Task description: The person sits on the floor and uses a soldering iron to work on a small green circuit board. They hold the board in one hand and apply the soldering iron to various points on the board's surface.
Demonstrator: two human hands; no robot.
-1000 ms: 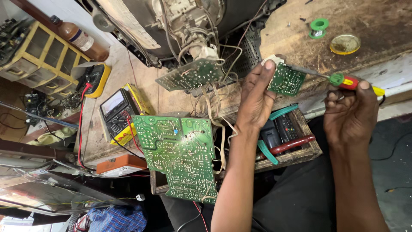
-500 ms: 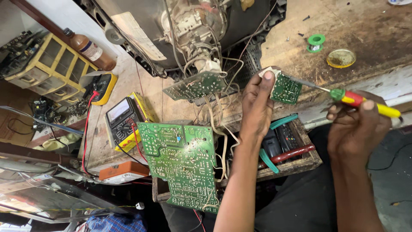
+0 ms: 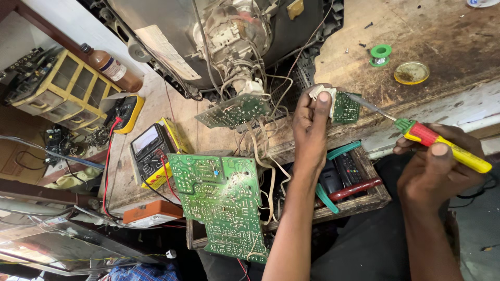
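The left hand (image 3: pixel 311 122) is raised over the front edge of the tabletop (image 3: pixel 442 47), its fingers (image 3: pixel 324 101) pinching a small green circuit board (image 3: pixel 346 107) with a white connector at its corner. The right hand (image 3: pixel 437 166) sits at about four o'clock from that board, fingers wrapped around the red and yellow handle of a screwdriver (image 3: pixel 440 141); its metal tip touches the board's right edge. Below the left wrist, a wooden tray (image 3: pixel 372 195) holds a remote control and teal-handled tools. At eight o'clock from the small board, a large green circuit board (image 3: pixel 221 208) overhangs the edge, with a yellow multimeter (image 3: pixel 151 153) just beside it. At twelve o'clock stands an opened television chassis (image 3: pixel 229 36). A solder spool (image 3: pixel 380 53) and a round tin (image 3: pixel 411 72) lie at two o'clock.
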